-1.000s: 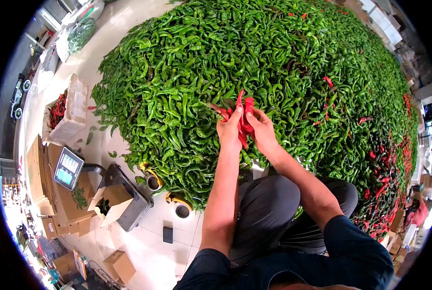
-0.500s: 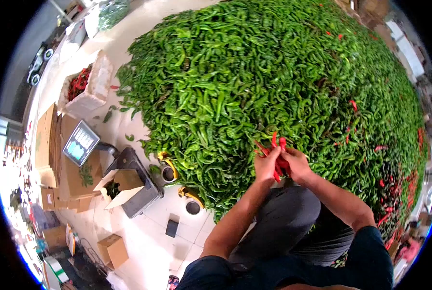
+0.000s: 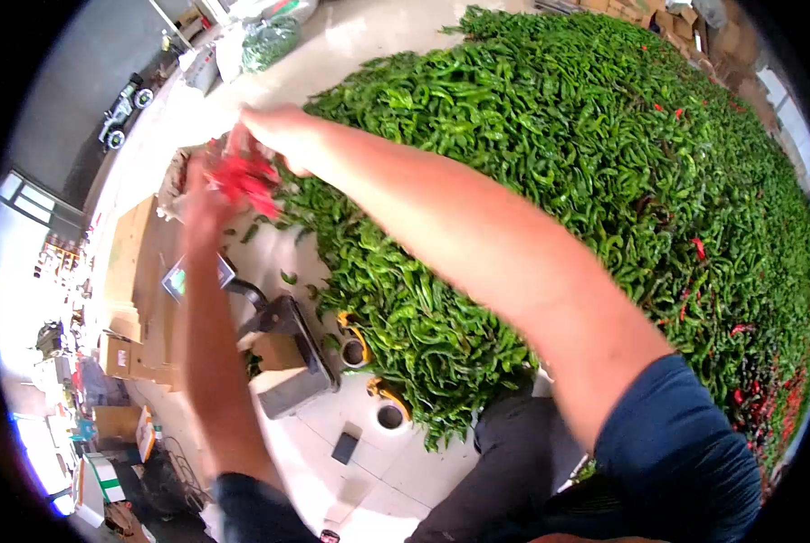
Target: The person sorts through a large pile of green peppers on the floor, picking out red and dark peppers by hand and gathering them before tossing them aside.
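Both hands are stretched far out to the upper left, blurred by motion. Red peppers (image 3: 246, 179) show between them, in front of the white foam box (image 3: 171, 185), which is mostly hidden. My left hand (image 3: 207, 195) is at the left side of the peppers, its fingers smeared. My right hand (image 3: 273, 136) is at their upper right, its fingers also too blurred to read. Whether the peppers are gripped or loose is unclear. A large heap of green peppers (image 3: 477, 118) spreads under and beyond my right arm.
Left of the heap are a scale display (image 3: 177, 279), partly behind my left arm, a black platform with an open carton (image 3: 278, 353), and flattened cardboard (image 3: 129, 262). Two yellow-handled round items (image 3: 354, 351) and a dark flat object (image 3: 345, 448) lie on the floor.
Both hands have swung from above my knees to the upper left, with the red peppers moving along with them. The camera view has shifted, so the heap and box appear farther right.
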`<state>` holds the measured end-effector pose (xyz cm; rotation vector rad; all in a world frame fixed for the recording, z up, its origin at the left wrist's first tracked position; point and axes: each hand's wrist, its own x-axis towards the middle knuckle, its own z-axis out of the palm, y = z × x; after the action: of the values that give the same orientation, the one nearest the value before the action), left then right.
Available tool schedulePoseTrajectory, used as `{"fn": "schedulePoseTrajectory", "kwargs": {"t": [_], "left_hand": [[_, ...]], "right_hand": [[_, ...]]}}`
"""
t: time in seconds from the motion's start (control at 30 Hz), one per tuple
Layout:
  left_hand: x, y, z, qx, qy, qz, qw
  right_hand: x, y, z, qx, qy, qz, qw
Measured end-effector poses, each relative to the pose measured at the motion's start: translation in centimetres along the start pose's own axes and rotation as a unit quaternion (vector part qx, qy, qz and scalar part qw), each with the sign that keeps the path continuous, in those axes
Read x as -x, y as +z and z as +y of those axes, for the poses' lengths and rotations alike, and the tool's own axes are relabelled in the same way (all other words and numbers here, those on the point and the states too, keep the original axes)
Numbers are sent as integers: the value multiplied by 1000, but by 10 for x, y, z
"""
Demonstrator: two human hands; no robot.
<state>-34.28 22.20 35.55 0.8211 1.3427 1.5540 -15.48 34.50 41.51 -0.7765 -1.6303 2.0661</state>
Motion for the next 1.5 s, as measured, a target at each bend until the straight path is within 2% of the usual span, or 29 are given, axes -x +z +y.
{"fn": "schedulePoseTrajectory", "kwargs": {"t": [0.03, 0.1, 0.13, 0.17, 0.2, 0.27, 0.3, 0.33, 0.37, 0.4, 0.43, 0.47, 0.53, 0.57, 0.6, 0.67, 0.73, 0.77, 0.8, 0.83, 0.9, 0.93, 0.97, 1.03, 1.07, 1.13, 1.23, 1.4, 1.5], "left_hand": [[-10, -28, 57, 29, -60, 128, 989], [-10, -68, 122, 46, -118, 293, 948], [-6, -83, 136, -8, -115, 331, 936], [5, -92, 129, -117, -99, 332, 931], [16, -93, 110, -284, -85, 313, 902], [45, -80, 46, -616, -13, 206, 761], [57, -63, 7, -633, 17, 141, 761], [69, -56, -59, -463, 123, 53, 876], [93, -22, -96, -334, 40, -3, 942], [122, 20, -130, -204, -91, -38, 974], [152, 57, -165, -118, -184, -72, 973], [185, 96, -202, -46, -266, -105, 957], [233, 163, -263, 4, -367, -140, 920], [248, 193, -282, 22, -396, -189, 898], [258, 223, -297, 19, -399, -203, 894], [261, 276, -316, 15, -405, -276, 872], [246, 339, -311, -9, -367, -297, 881], [238, 366, -321, 11, -392, -313, 865], [224, 385, -330, 35, -409, -311, 857], [214, 403, -333, 34, -399, -328, 856], [195, 451, -328, -12, -394, -358, 846], [186, 467, -330, -31, -397, -374, 838], [178, 482, -330, -51, -390, -390, 833], [163, 507, -337, -96, -384, -417, 818], [155, 515, -343, -111, -386, -420, 814], [143, 530, -352, -140, -394, -419, 806], [132, 542, -374, -125, -416, -387, 813], [139, 541, -402, -78, -445, -342, 824], [144, 540, -422, -103, -432, -342, 828]], "right_hand": [[6, 10, -36, 1, -70, 42, 997], [16, -6, -52, 234, -170, 35, 957], [32, -36, -45, 382, -223, 22, 896], [66, -68, -42, 477, -199, -49, 855], [74, -110, -3, 444, -305, -106, 836], [171, -170, 48, 426, -115, -110, 890], [217, -205, 91, 465, -13, -42, 884], [271, -250, 138, 450, -6, -31, 893], [331, -279, 171, 477, 84, 3, 875], [386, -328, 218, 552, 310, -18, 774], [457, -372, 276, 578, 273, -19, 769], [554, -438, 373, 693, 157, -6, 703], [656, -403, 362, 548, 402, 117, 724], [730, -441, 423, 500, 468, 42, 728], [773, -426, 432, 446, 526, 59, 721], [800, -388, 427, 364, 544, 123, 746], [797, -381, 445, 300, 494, 181, 796], [796, -375, 468, 296, 449, 193, 821], [747, -362, 420, 219, 469, 230, 824], [724, -365, 423, 378, 449, 144, 797], [672, -368, 381, 300, 457, 174, 819], [668, -384, 418, 370, 353, 249, 823], [637, -397, 373, 294, 421, 210, 832], [604, -448, 393, 363, 401, 271, 796], [590, -473, 396, 400, 320, 322, 796], [553, -523, 382, 431, 258, 399, 767], [506, -580, 363, 469, 76, 538, 696], [466, -642, 329, 478, 301, 403, 720], [465, -668, 368, 545, 304, 375, 685]]}}
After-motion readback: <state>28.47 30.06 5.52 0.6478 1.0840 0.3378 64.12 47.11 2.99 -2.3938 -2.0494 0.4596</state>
